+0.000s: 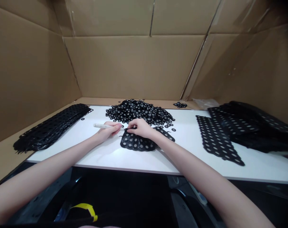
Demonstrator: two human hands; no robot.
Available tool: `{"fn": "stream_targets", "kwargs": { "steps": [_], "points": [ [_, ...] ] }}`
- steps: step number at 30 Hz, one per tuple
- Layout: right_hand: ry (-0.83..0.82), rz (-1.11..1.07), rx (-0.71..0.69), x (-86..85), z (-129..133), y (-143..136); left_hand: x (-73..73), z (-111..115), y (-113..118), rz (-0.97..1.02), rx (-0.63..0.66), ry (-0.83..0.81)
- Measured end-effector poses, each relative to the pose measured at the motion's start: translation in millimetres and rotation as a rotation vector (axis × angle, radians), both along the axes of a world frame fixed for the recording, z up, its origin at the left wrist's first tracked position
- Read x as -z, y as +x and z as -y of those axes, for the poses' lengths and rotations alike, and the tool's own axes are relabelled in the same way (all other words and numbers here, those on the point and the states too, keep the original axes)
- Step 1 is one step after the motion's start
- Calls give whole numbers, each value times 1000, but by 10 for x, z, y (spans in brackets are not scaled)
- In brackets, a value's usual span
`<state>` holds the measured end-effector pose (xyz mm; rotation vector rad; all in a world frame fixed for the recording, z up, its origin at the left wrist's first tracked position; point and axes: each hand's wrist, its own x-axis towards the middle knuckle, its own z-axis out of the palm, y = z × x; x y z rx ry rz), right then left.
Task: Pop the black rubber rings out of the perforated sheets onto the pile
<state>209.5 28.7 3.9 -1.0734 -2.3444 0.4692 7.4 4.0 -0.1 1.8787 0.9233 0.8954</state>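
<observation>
Gripped in my left hand (109, 130) is a white pen-shaped tool (102, 126), its tip pointing right toward the edge of a black sheet. The black sheet (137, 144), dotted with rows of grey discs, lies bent on the white table in front of me. My right hand (139, 127) pinches this sheet at its upper left edge, fingers closed. Right behind both hands rises a pile of small black rings (139, 110), several of them loose around its front.
At left lies a thick stack of perforated black sheets (53, 125). Dotted black sheets (220, 137) spread over the right side, with more heaped behind. A small ring cluster (180, 104) sits at the back. Cardboard walls (134, 66) enclose the white table (96, 158).
</observation>
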Motion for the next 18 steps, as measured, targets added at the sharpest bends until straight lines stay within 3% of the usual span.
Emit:
{"fn": "stream_targets", "kwargs": {
  "steps": [18],
  "points": [
    [-111, -40, 36, -17, 27, -52, -27, 28, 3, -31, 13, 50]
  ]
}}
